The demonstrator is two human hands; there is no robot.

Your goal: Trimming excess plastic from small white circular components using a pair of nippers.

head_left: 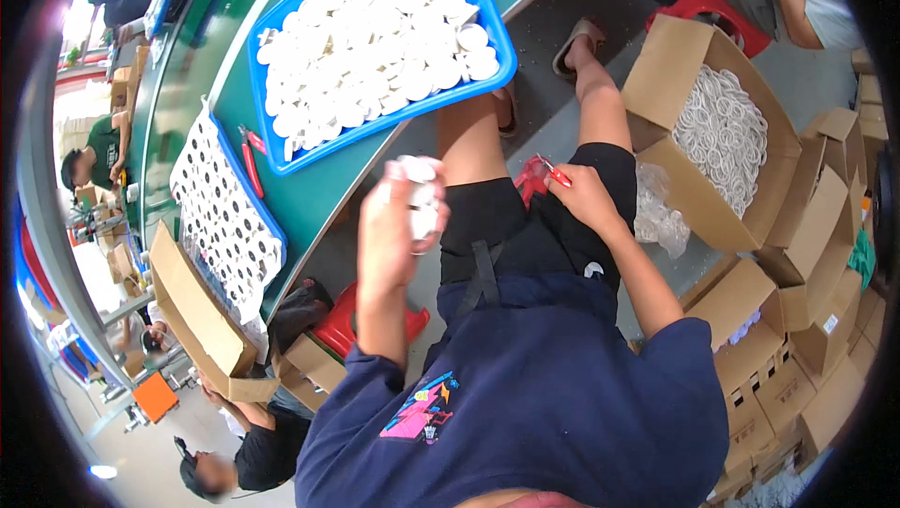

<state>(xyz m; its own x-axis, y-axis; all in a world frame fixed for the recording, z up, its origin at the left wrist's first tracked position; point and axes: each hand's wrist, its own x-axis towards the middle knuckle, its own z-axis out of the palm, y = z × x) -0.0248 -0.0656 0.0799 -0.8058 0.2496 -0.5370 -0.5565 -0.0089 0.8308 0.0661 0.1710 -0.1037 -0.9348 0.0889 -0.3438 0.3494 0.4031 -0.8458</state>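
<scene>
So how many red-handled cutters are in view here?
2: one pair of red-handled cutters held in the right hand over the lap, another lying on the green table left of the blue tray. Others may be hidden.

A white plastic part [419, 199], smooth and slightly glossy, is held in the left hand [394, 227]. Red-handled metal cutters [539, 175] are gripped by the right hand [586, 197]. Matt white plastic pieces are held in a glossy blue plastic tray [487, 35]. Rough brown cardboard is seen in the box [670, 67].
</scene>
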